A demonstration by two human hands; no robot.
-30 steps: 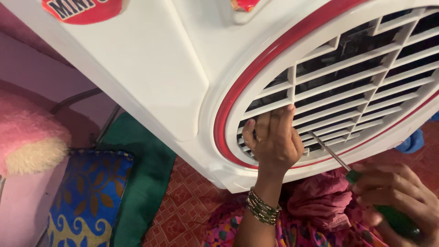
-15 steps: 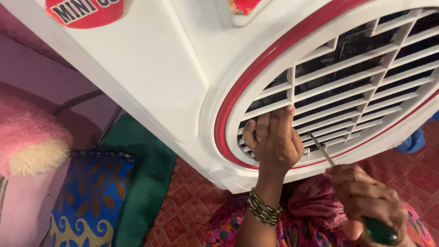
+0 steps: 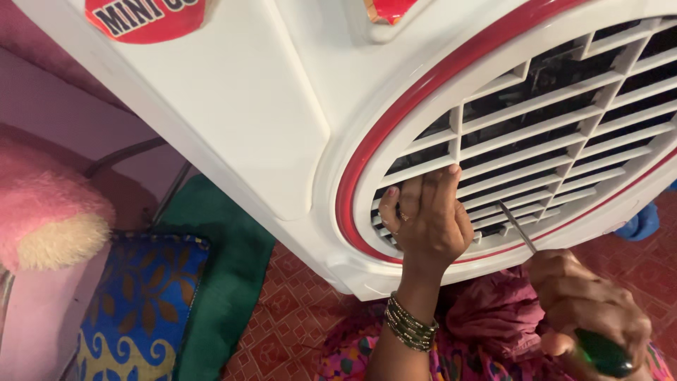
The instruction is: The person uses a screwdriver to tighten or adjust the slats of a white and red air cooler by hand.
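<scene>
The left hand (image 3: 425, 219) pressed flat on the cooler's grille (image 3: 536, 134); the right hand (image 3: 589, 310) gripped a screwdriver (image 3: 557, 282) at its lower edge, grille not yet off.

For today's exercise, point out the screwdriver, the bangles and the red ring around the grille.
screwdriver (image 3: 517, 227), head view, on its metal shaft.
bangles (image 3: 410, 325), head view, on the stack at the left wrist.
red ring (image 3: 347, 185), head view, on its left curve.

A slim metal screwdriver with a translucent green handle (image 3: 599, 351) slants up and to the left, its tip lying among the lower slats of a round white plastic fan grille ringed in red (image 3: 564, 134). The grille is set in the front face of a white cooler housing, near its lower edge.
</scene>
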